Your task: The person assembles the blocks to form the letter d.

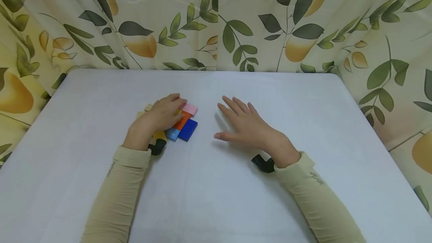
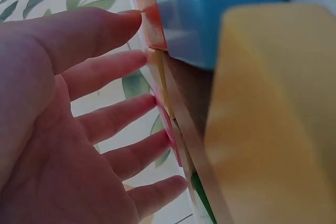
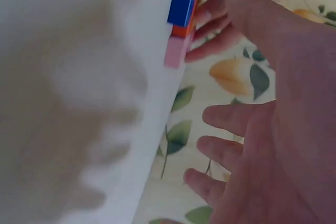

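A flat cluster of colored blocks lies left of center on the table. In the head view I make out a pink block point(image 1: 190, 109), an orange block point(image 1: 182, 122), a dark blue block point(image 1: 188, 130), a light blue block point(image 1: 173, 134) and a yellow block point(image 1: 159, 135). Over them spreads my left hand point(image 1: 159, 114), its fingertips at the blocks and its palm covering part of the cluster. A green block point(image 2: 201, 195) shows partly in the left wrist view. To the right, my right hand point(image 1: 249, 128) hovers above the table with fingers spread, holding nothing.
The table point(image 1: 216, 198) has a white cover. Behind it and at both sides hangs a curtain point(image 1: 189, 21) with leaves and orange fruit. Black straps point(image 1: 263, 163) show at both wrists, below the rolled sleeves.
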{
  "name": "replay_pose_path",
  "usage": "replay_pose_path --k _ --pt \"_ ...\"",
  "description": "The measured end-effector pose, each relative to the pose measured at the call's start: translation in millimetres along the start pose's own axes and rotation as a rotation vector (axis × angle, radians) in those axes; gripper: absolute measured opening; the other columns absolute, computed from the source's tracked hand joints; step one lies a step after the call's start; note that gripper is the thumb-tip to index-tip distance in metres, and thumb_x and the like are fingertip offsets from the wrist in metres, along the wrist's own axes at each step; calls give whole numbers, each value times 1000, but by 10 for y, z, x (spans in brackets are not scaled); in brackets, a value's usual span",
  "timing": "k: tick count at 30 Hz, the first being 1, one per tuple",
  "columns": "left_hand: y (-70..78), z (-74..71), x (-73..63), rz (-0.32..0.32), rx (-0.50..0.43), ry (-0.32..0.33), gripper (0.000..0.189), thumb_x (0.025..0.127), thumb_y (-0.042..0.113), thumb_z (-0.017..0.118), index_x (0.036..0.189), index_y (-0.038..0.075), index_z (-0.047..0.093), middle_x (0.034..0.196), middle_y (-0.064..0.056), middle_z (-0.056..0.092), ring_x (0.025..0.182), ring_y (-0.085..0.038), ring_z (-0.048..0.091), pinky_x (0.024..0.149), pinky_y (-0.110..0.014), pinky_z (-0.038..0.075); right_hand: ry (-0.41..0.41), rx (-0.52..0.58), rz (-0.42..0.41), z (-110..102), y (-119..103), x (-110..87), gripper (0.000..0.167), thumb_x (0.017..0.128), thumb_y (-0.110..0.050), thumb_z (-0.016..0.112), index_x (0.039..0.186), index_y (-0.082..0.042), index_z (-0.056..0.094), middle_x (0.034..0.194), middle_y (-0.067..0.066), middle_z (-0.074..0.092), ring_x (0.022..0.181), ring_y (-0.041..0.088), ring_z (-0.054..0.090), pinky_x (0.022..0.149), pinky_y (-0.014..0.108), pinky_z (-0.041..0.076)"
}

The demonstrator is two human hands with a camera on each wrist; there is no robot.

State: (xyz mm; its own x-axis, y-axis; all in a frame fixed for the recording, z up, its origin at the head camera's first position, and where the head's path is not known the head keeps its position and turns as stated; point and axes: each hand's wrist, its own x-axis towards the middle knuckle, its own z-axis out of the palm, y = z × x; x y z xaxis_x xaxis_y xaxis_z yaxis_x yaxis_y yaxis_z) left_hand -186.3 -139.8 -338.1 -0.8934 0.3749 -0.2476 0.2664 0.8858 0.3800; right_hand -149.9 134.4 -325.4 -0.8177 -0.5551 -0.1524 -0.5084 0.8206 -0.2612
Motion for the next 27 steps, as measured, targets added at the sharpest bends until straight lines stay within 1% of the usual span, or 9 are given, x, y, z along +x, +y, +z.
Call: replay_pose_path --k 6,8,11,12,16,18,21,24,27 --pt "-16 80 6 -38 -11 -18 52 102 27 54 149 10 42 162 -19 22 147 -43 26 118 -60 26 -68 12 -109 149 -218 172 84 93 -55 59 158 -15 24 168 4 10 155 32 9 122 62 11" --pt "-15 70 9 -48 -12 -20 52 101 27 55 149 10 43 162 -19 22 147 -43 26 117 -60 28 -78 18 -144 188 -289 232 81 95 -52 60 158 -15 25 168 4 13 154 31 11 122 60 14" --pt "-28 19 46 -35 -19 -4 51 101 27 55 148 10 44 162 -18 23 146 -43 28 117 -59 30 -67 5 -188 215 -361 313 78 96 -47 60 157 -12 26 166 6 17 154 31 15 123 55 18" --pt "-27 -9 61 -31 -23 -2 51 102 27 55 148 10 44 162 -18 23 146 -43 27 117 -59 29 -60 -1 -197 211 -375 334 78 96 -46 61 157 -12 27 166 7 19 153 31 17 123 54 19" --pt "-45 -26 99 -23 -23 -9 50 102 27 54 148 10 44 162 -17 22 146 -42 26 118 -58 29 -39 -10 -238 278 -385 387 75 96 -42 62 155 -8 30 163 10 25 151 31 24 124 47 22" --pt "-58 -24 98 -25 -5 -14 49 102 26 53 148 9 44 162 -18 23 146 -42 27 119 -58 27 -32 2 -264 330 -391 404 73 96 -40 62 154 -7 32 162 10 27 150 30 26 124 45 22" --pt "-13 -89 133 -19 32 3 48 103 26 53 147 9 45 161 -18 25 147 -42 26 120 -59 22 -7 17 -310 307 -368 412 71 96 -37 64 153 -5 35 162 10 28 150 30 27 124 44 22" --pt "10 -86 144 -3 49 25 45 102 23 53 144 7 48 161 -17 27 148 -40 24 121 -61 17 -15 42 -342 319 -379 407 70 96 -35 65 152 -5 37 162 9 29 150 29 26 124 44 22" --pt "3 -37 137 43 55 51 41 102 18 53 140 3 52 157 -19 35 146 -40 30 121 -58 20 -53 48 -355 358 -407 390 68 96 -35 65 152 -6 38 162 9 31 150 29 27 124 43 22"
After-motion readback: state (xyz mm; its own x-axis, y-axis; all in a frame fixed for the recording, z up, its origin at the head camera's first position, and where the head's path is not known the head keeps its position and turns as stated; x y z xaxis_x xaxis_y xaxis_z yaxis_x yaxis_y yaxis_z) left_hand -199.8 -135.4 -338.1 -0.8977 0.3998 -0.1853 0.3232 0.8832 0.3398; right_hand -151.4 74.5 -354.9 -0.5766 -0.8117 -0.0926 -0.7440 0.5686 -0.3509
